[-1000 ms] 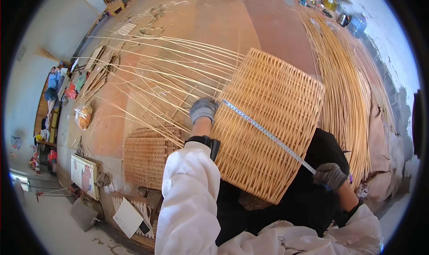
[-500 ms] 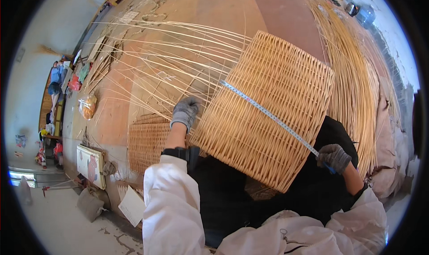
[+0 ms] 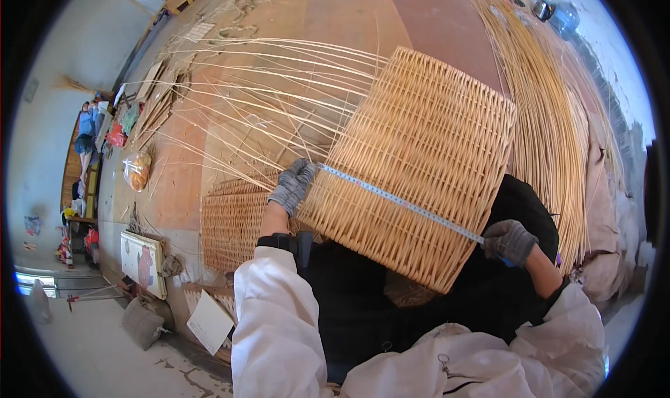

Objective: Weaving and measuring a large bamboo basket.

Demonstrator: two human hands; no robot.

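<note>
A woven wicker panel [image 3: 412, 143] lies tilted across my lap, with long loose canes [image 3: 279, 84] fanning out from its left edge. Stretched slantwise over its weave is the white blade of a tape measure [image 3: 401, 201]. My right hand [image 3: 511, 242], in a grey glove, is closed round the tape's case at the panel's right edge; only a bit of blue shows under the fingers. At the left edge my gloved left hand [image 3: 292, 185] is closed, its fingertips at the blade's free end. The exact pinch is partly hidden.
Another wicker piece [image 3: 234, 223] lies behind my left wrist. A long bundle of canes [image 3: 548, 140] runs along the right. On the left are a clear bag [image 3: 137, 170], a picture-covered box [image 3: 142, 258] and a white sheet [image 3: 209, 323].
The tape's free end has slid down the left edge to my left hand, whose fingers have come to it. My right hand has shifted slightly left, and the panel has moved a little.
</note>
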